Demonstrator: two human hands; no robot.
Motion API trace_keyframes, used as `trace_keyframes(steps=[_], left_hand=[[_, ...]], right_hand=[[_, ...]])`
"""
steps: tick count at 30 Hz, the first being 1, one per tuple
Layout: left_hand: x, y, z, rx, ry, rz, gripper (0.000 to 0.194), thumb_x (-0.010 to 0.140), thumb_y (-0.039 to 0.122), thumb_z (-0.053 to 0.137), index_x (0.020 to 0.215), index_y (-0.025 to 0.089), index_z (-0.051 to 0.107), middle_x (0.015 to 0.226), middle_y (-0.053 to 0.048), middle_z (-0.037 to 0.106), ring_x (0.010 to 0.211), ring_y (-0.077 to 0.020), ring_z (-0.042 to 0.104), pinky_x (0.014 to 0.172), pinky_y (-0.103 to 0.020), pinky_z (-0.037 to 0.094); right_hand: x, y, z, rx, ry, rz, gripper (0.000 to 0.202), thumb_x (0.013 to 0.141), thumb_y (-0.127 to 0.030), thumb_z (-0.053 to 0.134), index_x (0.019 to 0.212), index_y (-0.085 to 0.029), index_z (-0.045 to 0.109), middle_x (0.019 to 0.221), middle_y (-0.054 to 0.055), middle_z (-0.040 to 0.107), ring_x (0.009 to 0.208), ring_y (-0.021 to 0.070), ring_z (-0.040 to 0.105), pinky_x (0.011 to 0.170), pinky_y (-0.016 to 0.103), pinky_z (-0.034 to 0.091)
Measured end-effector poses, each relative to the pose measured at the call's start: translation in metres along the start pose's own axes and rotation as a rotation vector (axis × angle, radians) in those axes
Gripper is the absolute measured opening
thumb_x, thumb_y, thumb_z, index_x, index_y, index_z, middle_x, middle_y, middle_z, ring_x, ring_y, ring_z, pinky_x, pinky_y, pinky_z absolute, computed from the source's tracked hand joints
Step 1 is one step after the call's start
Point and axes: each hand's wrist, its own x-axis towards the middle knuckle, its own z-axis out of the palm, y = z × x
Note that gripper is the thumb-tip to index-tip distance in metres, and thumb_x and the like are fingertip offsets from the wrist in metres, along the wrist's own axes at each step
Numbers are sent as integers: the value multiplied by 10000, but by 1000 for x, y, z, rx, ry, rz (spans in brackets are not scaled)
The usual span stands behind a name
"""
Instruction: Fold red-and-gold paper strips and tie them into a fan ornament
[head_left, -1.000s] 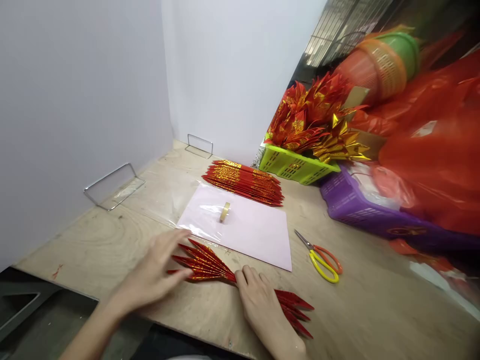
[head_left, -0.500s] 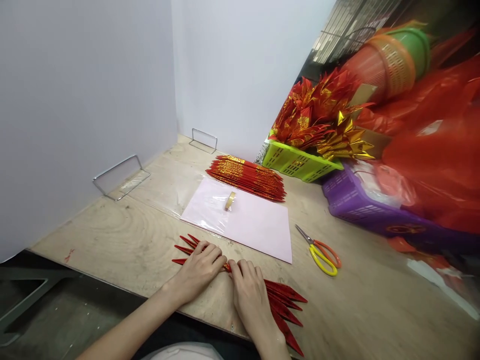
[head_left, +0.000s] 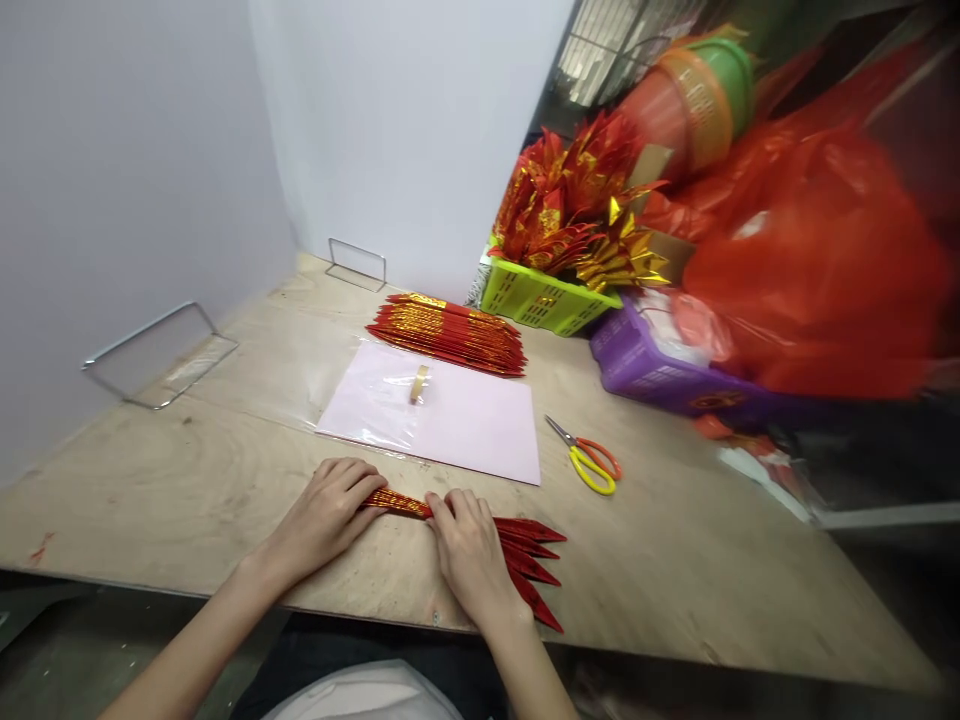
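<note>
A pleated bundle of red and gold foil paper [head_left: 403,503] lies along the front of the wooden table, pinched narrow at its middle. My left hand [head_left: 336,510] is closed around its left part and covers that end. Closer to the middle, my right hand [head_left: 466,545] grips the bundle, thumb and fingers pressed together. Red pointed tips fan out to the right from under that hand. Just beyond lies a pale pink sheet [head_left: 480,430], its left half under clear plastic, with a roll of tape [head_left: 418,385] on it. Scissors [head_left: 585,455] with orange and yellow handles rest to the right.
A stack of folded red and gold paper [head_left: 448,335] lies behind the sheet. Further back stand a green basket [head_left: 540,300] of foil pieces and a purple basket [head_left: 645,365]. Wire stands [head_left: 161,355] hold the left side near white panels. The table edge [head_left: 360,617] runs close in front.
My left hand has slid left along the bundle, so gold pleats now show between the hands and the left tips are covered. The camera view has shifted right.
</note>
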Motion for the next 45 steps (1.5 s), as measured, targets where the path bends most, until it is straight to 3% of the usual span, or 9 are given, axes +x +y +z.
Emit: trace_keyframes(steps=[14, 17, 18, 20, 25, 28, 34, 41, 45], left_hand=[[8, 6, 8, -5, 18, 33, 226, 951, 354, 481, 1053, 239, 646, 1039, -59, 643, 974, -218, 563, 865, -365, 445], [10, 9, 5, -34, -9, 16, 222, 957, 340, 457, 980, 230, 649, 977, -52, 644, 927, -212, 566, 848, -360, 444], [11, 11, 2, -52, -28, -2, 232, 955, 343, 450, 940, 225, 649, 938, -50, 647, 899, -211, 570, 834, -357, 446], [17, 17, -8, -117, -97, -79, 252, 943, 361, 443, 905, 217, 647, 891, -50, 658, 861, -214, 585, 807, -350, 454], [53, 22, -39, -399, -592, -403, 277, 846, 436, 483, 858, 202, 631, 855, -50, 676, 801, -225, 609, 700, -305, 462], [76, 20, -50, -478, -782, -461, 267, 786, 444, 506, 718, 198, 581, 568, 2, 566, 523, -171, 519, 521, -266, 405], [96, 16, -55, -514, -870, -462, 253, 733, 409, 519, 590, 204, 481, 472, 16, 483, 431, -140, 428, 475, -259, 359], [92, 6, -44, -395, -740, -390, 234, 738, 414, 513, 712, 191, 579, 626, -24, 598, 558, -183, 524, 539, -270, 374], [88, 7, -40, -329, -630, -323, 308, 778, 450, 497, 829, 183, 643, 825, -67, 683, 747, -227, 589, 629, -275, 392]], right_hand=[[0, 1, -6, 14, 18, 35, 221, 923, -143, 508, 1126, -200, 573, 958, 71, 595, 876, 229, 533, 783, 354, 427], [8, 33, -30, 268, -163, 60, 240, 893, -76, 483, 1056, -208, 600, 977, 66, 629, 911, 215, 558, 808, 339, 442], [12, 51, -42, 460, -325, 63, 238, 880, -63, 494, 1021, -213, 614, 972, 51, 647, 908, 193, 573, 806, 310, 452], [23, 93, -67, 549, -396, 96, 237, 889, -64, 464, 938, -220, 635, 884, 19, 666, 829, 165, 601, 753, 282, 468], [49, 152, -83, 764, -566, 90, 160, 872, -139, 531, 904, -228, 661, 896, -25, 697, 838, 127, 640, 770, 244, 483], [63, 144, -67, 878, -664, 67, 136, 871, -200, 546, 922, -210, 671, 927, -5, 705, 851, 128, 649, 777, 240, 490], [103, 128, -52, 1017, -751, 49, 325, 892, -419, 552, 1066, -160, 640, 1071, 79, 682, 862, 132, 643, 737, 233, 498], [143, 98, -41, 952, -1122, -115, 399, 673, -416, 784, 934, -118, 732, 816, 34, 718, 718, 138, 623, 689, 245, 507], [141, 94, -46, 875, -1141, -140, 337, 617, -345, 829, 859, -123, 753, 706, 0, 708, 617, 114, 583, 613, 218, 480]])
